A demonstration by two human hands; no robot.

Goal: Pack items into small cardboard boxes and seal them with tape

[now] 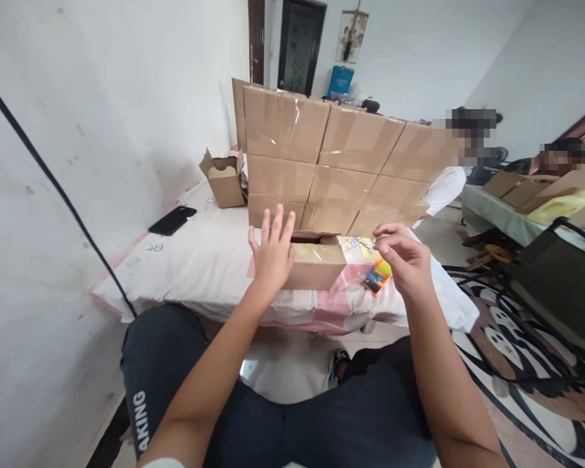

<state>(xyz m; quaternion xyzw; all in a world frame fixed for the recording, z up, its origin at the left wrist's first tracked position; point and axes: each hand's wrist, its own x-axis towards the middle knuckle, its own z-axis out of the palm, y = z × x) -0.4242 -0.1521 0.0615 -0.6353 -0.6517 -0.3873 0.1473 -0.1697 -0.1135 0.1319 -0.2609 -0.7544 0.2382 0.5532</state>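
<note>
My left hand (273, 250) is spread with its fingers apart, over the left end of a low cardboard box (316, 273). It hides that end of the box, and whether it touches the box I cannot tell. My right hand (412, 260) is raised to the right of the box, thumb and fingertips curled close together. Anything between those fingertips is too small to make out. Below it lies a small orange and yellow packet (376, 278). Beside the box are yellow and white sheets with small labels (355, 247).
Taped cardboard boxes form a tall stack (316, 162) behind the low box. A small open carton (225, 182) and a black phone-like object (171, 221) are on the cloth-covered table (199, 260). People sit beyond, at right, near another table (492, 208).
</note>
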